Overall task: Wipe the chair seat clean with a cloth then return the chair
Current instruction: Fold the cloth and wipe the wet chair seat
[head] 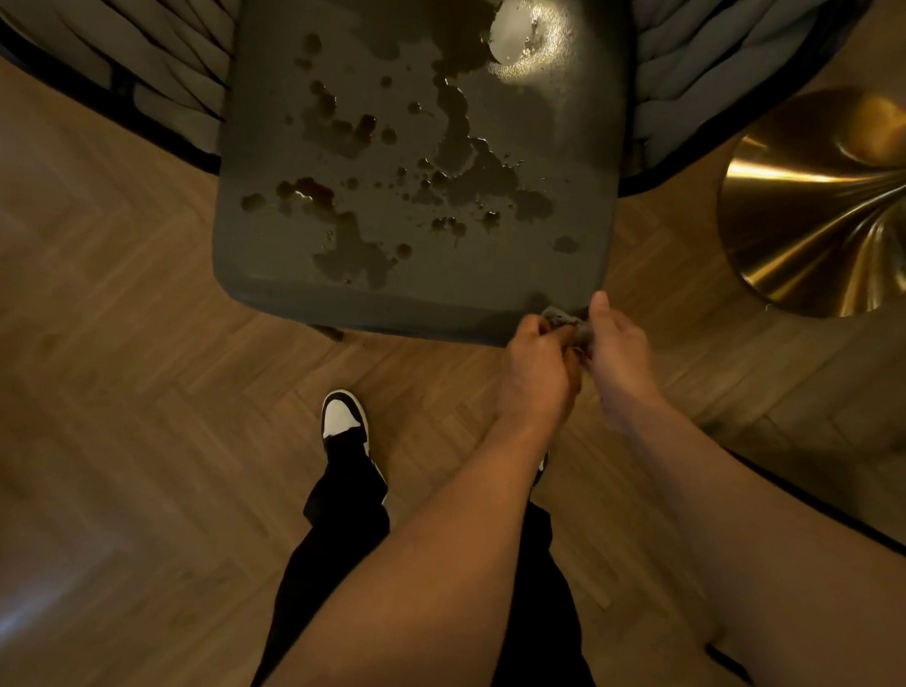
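— Two hands on one small grey cloth (569, 324)?
— Yes. The left hand (535, 364) and right hand (617, 356) both pinch it, bunched between them, just at the front right corner of the chair seat (346, 108).
— And the seat?
— Dark, splashed with brown spill (462, 153) across most of it.
— Nearby?
— A brass pedestal base (825, 202) on the herringbone floor (105, 382).

A herringbone wooden floor (131, 383) carried the chair, its dark seat (273, 147) blotched with spilled liquid (463, 138), beside a brass pedestal base (825, 212).
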